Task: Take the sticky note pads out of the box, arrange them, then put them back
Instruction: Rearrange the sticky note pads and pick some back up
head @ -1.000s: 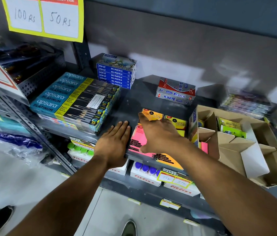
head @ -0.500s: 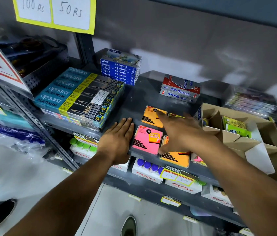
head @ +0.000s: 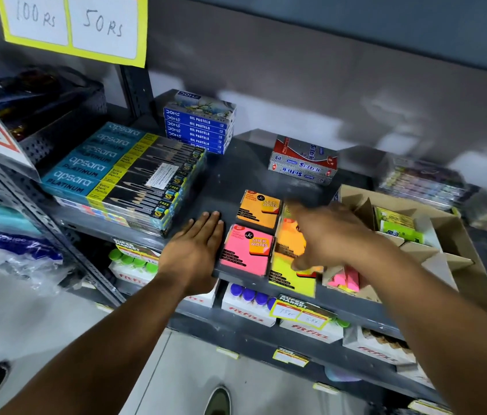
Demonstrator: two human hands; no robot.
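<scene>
On the shelf [head: 230, 178], left hand [head: 197, 250] lying flat, fingers spread, bracing the pink pad [head: 245, 250] square; right hand [head: 326, 235] blurring over yellow pad [head: 290, 274], grip unclear; more pads waiting in cardboard box [head: 458, 235].

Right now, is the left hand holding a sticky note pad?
No, the left hand lies flat and open on the shelf beside the pink pad.

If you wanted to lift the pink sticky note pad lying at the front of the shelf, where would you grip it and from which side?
Probably pinch the pink sticky note pad by its front edge from the aisle side, thumb on top. It lies flat at the shelf lip, so that edge is exposed, while the left hand, an orange pad and a yellow pad crowd the other sides.
</scene>
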